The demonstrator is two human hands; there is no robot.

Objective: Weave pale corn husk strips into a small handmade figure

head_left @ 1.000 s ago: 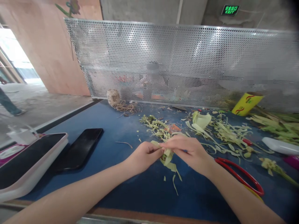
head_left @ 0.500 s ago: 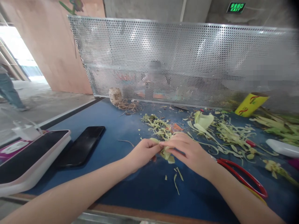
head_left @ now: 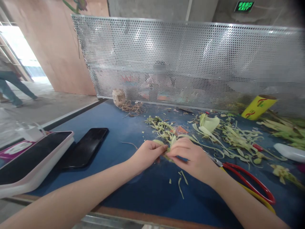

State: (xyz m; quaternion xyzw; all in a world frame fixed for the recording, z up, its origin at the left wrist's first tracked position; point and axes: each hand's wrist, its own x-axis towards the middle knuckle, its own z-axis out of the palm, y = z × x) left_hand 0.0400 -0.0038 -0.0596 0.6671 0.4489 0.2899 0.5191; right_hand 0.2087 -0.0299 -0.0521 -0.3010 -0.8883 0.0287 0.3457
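My left hand (head_left: 150, 153) and my right hand (head_left: 192, 155) meet fingertip to fingertip over the blue table. Both are closed in a pinch on a pale green husk strip (head_left: 173, 140), partly covered by my fingers. A knotty, braid-like length of pale green husk (head_left: 158, 125) stretches away from the fingertips; whether it joins the pinched strip is hidden. Scissors (head_left: 250, 178) with red and yellow handles lie partly beneath my right forearm. Small husk scraps (head_left: 181, 186) are scattered just in front of my hands.
Left are a black phone (head_left: 87, 148) and a pale-rimmed device (head_left: 35, 159). Twine (head_left: 133, 108) lies at the back. Loose husk strips (head_left: 238, 136), a yellow tube (head_left: 258, 107) and a white object (head_left: 290, 152) are right. Behind stands a perforated metal screen (head_left: 190, 57); a person (head_left: 14, 84) is far left.
The pale husk end that hung below my fingers now shows above them, beside my right fingertips. My hands stay together. The person at far left has changed stride, and the view has shifted slightly.
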